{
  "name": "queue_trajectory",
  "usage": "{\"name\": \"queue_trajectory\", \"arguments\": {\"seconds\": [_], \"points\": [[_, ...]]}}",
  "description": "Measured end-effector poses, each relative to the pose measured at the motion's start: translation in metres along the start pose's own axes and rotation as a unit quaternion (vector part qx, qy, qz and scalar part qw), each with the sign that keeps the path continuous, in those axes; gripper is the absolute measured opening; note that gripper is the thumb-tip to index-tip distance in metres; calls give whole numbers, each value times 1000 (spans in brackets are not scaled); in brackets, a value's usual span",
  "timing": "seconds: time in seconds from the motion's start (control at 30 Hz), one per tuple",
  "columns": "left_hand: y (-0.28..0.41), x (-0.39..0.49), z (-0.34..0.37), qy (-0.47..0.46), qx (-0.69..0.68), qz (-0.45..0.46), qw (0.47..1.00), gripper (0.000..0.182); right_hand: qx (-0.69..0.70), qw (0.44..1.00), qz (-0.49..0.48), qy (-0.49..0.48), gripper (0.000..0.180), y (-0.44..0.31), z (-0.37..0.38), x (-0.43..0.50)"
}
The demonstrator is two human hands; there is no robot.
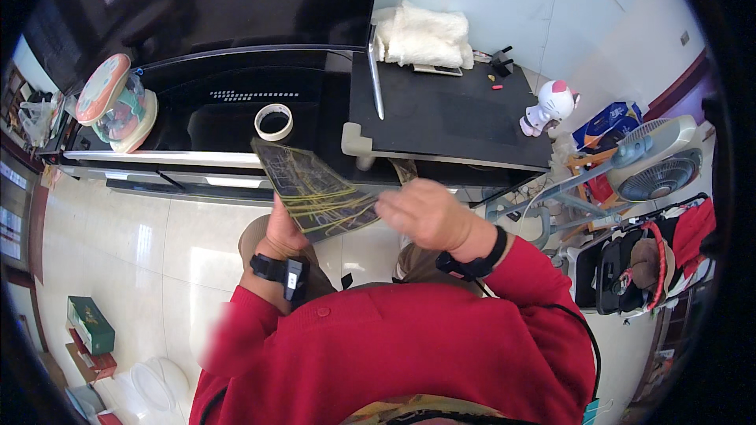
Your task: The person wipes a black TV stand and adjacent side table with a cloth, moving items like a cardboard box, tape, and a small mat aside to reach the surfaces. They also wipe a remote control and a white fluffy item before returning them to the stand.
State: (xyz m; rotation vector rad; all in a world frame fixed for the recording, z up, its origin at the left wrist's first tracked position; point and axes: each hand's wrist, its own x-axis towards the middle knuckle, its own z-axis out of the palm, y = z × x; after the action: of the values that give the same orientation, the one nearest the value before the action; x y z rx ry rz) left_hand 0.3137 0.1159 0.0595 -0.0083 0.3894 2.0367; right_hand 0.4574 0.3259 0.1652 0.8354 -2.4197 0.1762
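A thin dark sheet (313, 189) with yellow-green lines across it is tilted in front of my body. My left hand (284, 225) holds it from below at its lower left edge, the fingers hidden behind it. My right hand (426, 215) is at the sheet's right corner, its fingers bent together and slightly blurred; whether they pinch the sheet cannot be told. Just beyond the sheet's top corner, a roll of masking tape (274, 123) lies on the black TV cabinet (195, 130).
A white corner guard (357, 140) sits on the raised black shelf (449, 112). Farther back are a folded white towel (430, 35) and a white cat figurine (549, 107). A toy drum (118, 106) stands left, an electric fan (655, 159) right. The TV (224, 0) rises behind.
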Motion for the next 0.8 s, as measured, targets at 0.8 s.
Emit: {"name": "queue_trajectory", "arguments": {"seconds": [0.8], "points": [[-24, -16, 5, 63, 396, 78, 913, 34, 75, 948, 302, -72, 42, 3, 80, -26]]}}
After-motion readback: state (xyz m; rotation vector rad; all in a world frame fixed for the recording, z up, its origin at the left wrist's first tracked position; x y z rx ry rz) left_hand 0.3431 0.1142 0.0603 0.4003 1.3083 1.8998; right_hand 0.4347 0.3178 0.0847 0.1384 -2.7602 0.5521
